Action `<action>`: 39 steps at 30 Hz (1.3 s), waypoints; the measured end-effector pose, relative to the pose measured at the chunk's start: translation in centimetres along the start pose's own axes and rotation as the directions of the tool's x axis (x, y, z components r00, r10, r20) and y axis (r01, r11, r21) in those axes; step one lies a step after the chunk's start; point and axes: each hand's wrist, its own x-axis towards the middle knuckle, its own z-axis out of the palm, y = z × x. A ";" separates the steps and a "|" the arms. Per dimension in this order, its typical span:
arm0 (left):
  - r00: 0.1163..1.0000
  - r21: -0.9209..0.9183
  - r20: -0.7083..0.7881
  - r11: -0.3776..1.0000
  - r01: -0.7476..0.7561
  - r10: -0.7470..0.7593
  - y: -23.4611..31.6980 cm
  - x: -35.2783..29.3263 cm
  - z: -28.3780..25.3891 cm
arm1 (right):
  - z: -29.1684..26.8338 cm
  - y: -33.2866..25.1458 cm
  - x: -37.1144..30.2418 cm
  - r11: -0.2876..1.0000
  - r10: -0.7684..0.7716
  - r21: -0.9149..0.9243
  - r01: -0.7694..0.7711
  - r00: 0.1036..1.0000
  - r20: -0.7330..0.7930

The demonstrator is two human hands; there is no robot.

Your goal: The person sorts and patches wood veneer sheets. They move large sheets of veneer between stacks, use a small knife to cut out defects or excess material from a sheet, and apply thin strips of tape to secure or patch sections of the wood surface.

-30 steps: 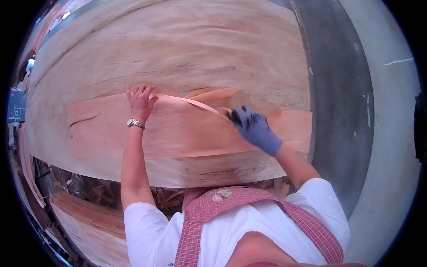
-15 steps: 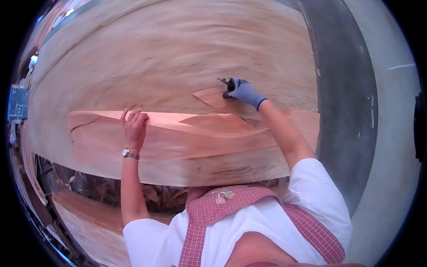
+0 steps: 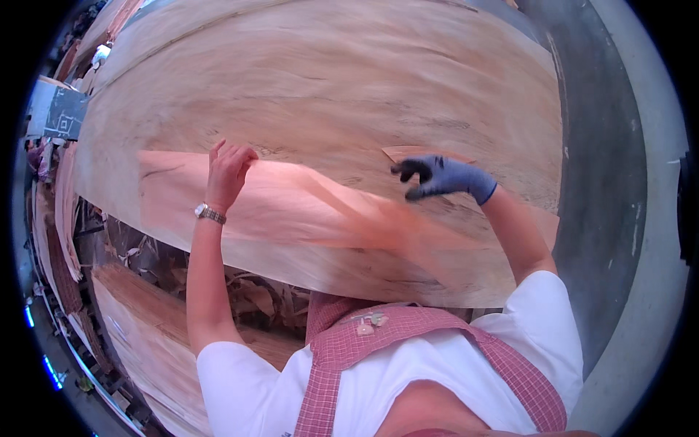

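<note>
A long strip of pinkish wood veneer point(image 3: 269, 204) lies across a broad wooden sheet point(image 3: 328, 95), its far edge partly raised. My left hand point(image 3: 231, 171), bare and with a watch on the wrist, is closed on that far edge. To the right, my right hand point(image 3: 440, 177) wears a blue-grey glove with dark fingertips. Its thumb and forefinger are curved and apart, with no tool visible between them. It is just beyond the strip, partly covering a small pointed veneer piece point(image 3: 397, 152). The strip's right part is blurred.
Torn veneer scraps point(image 3: 255, 295) lie below the sheet's near edge. More wood sheets point(image 3: 138, 328) are at the lower left. A dark grey band point(image 3: 601, 146) of floor runs along the right side. A blue-grey box-like object point(image 3: 65, 113) stands at far left.
The strip's far edge has shifted and its folded right part has changed shape. My gloved hand has moved right and nearer in the picture; the thin dark tool at its fingertips no longer shows.
</note>
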 end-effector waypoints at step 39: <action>0.949 -0.123 -0.103 0.951 0.284 -0.296 11.3 -8.8 10.7 | 15.9 -2.7 1.5 0.696 -0.215 -0.679 -0.235 0.833 -0.509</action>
